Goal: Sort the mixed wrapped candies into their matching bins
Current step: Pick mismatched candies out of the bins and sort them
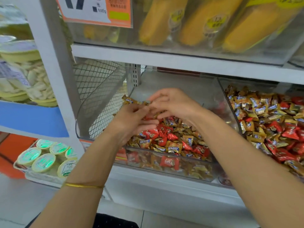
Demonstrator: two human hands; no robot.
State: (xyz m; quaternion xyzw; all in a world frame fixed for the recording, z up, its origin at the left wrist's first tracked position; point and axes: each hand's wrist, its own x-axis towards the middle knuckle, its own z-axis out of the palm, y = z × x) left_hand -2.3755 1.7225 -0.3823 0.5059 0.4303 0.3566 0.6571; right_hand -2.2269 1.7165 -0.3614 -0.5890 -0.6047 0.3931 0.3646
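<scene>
A clear plastic bin [171, 171] on the middle shelf holds a mix of red and gold wrapped candies [169, 137]. Both hands are above its back left part. My left hand [131, 120] is curled round a bunch of gold wrapped candies, some showing between its fingers. My right hand [172, 102] meets it from the right and pinches a gold candy [130, 100] that sticks out to the left. A second clear bin [230, 102] to the right holds more red and gold candies [271, 119].
A wire mesh divider [97, 96] stands left of the bin. The shelf above carries yellow packaged items [197, 22] and an orange price sign [97, 10]. Round lidded cups [44, 158] sit lower left, and tubs of pale snacks [32, 83] at far left.
</scene>
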